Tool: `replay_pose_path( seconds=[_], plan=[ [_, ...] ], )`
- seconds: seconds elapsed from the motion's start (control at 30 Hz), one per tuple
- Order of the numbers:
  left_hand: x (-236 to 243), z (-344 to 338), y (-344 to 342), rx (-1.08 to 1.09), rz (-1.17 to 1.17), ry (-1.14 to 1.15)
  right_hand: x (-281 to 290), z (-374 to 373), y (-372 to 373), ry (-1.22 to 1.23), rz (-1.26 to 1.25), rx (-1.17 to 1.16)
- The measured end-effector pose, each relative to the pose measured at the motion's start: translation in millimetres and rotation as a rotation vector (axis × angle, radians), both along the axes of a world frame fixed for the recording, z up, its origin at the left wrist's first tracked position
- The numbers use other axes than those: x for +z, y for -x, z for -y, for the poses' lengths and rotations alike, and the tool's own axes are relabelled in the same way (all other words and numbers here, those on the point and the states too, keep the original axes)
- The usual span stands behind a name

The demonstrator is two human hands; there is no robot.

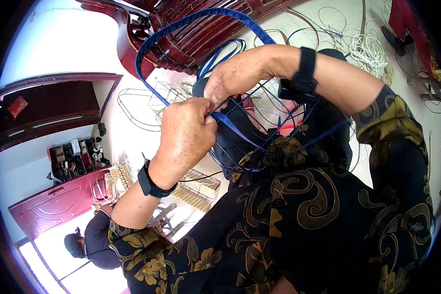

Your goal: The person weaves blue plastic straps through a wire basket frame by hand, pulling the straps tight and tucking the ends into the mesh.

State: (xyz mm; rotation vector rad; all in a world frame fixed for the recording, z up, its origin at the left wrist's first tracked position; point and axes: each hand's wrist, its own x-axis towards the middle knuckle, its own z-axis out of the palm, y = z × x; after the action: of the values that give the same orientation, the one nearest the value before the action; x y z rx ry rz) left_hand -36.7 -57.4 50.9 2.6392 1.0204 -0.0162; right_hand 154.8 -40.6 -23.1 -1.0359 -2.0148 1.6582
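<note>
A black wire frame (254,113) of thin crossing rods rests on my lap. A blue fabric strip (235,128) lies along one of its rods, and a long blue loop (201,13) arches up and over beyond my hands. My left hand (188,128) is closed, pinching the blue strip at the frame's edge. Touching it from the far side, my right hand (237,72) is bent down with curled fingers. What lies between the right fingertips is hidden. Black bands circle both wrists.
A carved red wooden bench (181,41) stands ahead. Loose wire hoops (137,105) and a tangle of white cord (367,51) lie on the pale floor. Another person in dark clothes (103,240) sits at lower left, near a slatted wooden chair (198,191). A shoe rack (76,159) stands left.
</note>
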Motion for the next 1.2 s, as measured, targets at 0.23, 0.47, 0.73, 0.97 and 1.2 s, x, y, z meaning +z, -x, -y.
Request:
replay_pose_path(
  seconds=[0.23,0.47,0.73,0.97,1.2],
  plan=[
    [-0.9,16.5,11.1,0.085,-0.029,-0.078,-26.0,-35.2,14.2,0.600,-0.308,0.354],
    [-10.9,16.3,16.6,0.000,0.052,-0.174,-55.1,-38.3,23.5,0.793,-0.482,0.472],
    [-14.9,13.8,19.4,-0.025,0.091,-0.227,-60.3,-38.5,29.0,0.735,-0.593,0.425],
    [-16.6,13.9,20.9,0.003,0.059,-0.248,-54.1,-40.5,33.4,0.745,-0.587,0.336],
    [-18.2,6.9,29.3,0.207,0.138,0.047,-56.4,-38.0,20.9,0.762,-0.624,0.219]
  ],
)
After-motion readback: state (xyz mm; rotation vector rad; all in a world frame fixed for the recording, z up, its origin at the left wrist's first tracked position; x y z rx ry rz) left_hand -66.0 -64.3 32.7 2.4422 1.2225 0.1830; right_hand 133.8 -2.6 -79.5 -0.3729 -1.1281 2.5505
